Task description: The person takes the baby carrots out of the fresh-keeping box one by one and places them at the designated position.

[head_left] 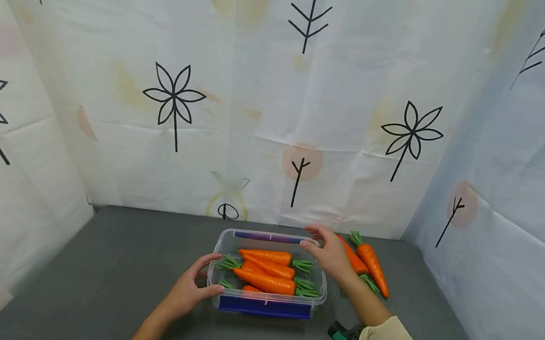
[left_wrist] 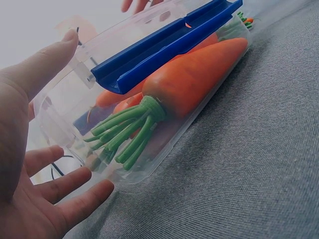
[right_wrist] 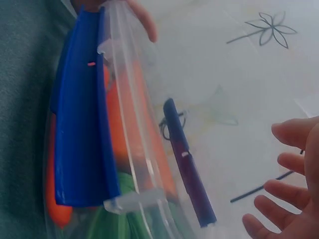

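Note:
A clear plastic box [head_left: 236,239] with blue latches [head_left: 265,308] stands in front of me, several orange carrots [head_left: 264,283] with green tops lying inside. My left hand [head_left: 184,292] is at its left side, thumb by the front left corner and fingers beside the wall. The left wrist view shows those fingers spread and a carrot [left_wrist: 184,82] through the clear wall. Over the back right corner reaches my right hand [head_left: 331,255], its fingertips near the rim. Loosely bent fingers of that hand [right_wrist: 294,194] show beside the box, holding nothing, in the right wrist view.
More carrots [head_left: 374,270] lie on the grey table [head_left: 133,266] to the right of the box, partly behind my right forearm. A patterned white cloth [head_left: 236,130] hangs along the back and both sides. A black and green device [head_left: 344,335] sits at my right wrist.

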`<state>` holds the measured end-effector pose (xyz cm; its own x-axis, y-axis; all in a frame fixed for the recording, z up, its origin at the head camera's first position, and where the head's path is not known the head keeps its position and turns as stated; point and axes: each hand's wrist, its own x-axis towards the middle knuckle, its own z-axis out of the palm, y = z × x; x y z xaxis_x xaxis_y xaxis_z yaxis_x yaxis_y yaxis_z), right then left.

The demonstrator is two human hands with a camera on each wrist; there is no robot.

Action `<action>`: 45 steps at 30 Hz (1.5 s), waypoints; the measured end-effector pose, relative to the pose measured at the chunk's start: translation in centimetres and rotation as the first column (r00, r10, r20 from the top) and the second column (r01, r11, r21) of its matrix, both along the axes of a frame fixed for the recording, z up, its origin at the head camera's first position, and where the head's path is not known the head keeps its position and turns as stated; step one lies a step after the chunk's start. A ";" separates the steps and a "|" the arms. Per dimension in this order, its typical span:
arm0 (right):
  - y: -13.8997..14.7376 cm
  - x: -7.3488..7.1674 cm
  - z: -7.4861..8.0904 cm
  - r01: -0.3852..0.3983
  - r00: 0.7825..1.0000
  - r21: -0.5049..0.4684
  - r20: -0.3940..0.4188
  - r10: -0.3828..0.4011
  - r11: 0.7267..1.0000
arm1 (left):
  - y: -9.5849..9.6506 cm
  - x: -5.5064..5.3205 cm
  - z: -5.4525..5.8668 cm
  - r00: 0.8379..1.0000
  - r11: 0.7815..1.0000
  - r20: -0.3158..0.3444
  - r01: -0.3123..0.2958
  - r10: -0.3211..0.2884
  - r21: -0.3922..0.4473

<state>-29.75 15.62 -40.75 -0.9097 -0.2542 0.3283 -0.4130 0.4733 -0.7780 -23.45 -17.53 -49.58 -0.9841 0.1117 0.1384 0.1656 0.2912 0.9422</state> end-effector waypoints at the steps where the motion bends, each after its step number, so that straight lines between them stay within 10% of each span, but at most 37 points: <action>1: -0.2 0.1 0.0 -0.025 1.000 0.014 0.005 0.025 1.000 | 0.0 0.0 0.0 1.000 1.000 0.005 -0.004 0.004 -0.003; 14: -2.2 0.7 -0.3 -0.386 0.919 0.218 0.175 0.354 0.896 | -0.1 -0.2 0.0 1.000 0.999 -0.008 0.011 -0.011 0.034; 23: -2.9 0.9 -1.0 -0.501 0.852 0.347 0.361 0.380 0.793 | 0.0 -0.2 -0.1 1.000 1.000 -0.012 0.004 -0.004 0.007; 37: -3.5 0.7 -1.5 -0.475 0.879 0.535 0.246 0.409 0.699 | -0.2 -0.2 -0.1 1.000 1.000 0.002 -0.005 0.005 0.009; 45: -3.1 0.8 -1.3 -0.477 0.878 0.491 0.240 0.413 0.729 | -0.2 -0.1 -0.1 1.000 1.000 0.016 -0.005 0.005 0.023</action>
<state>-28.98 12.54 -42.09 -0.6689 -0.7402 -0.0685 -0.6100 0.5992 -0.5185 -23.57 -17.69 -49.73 -0.9867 0.1035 0.1255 0.1493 0.2700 0.9512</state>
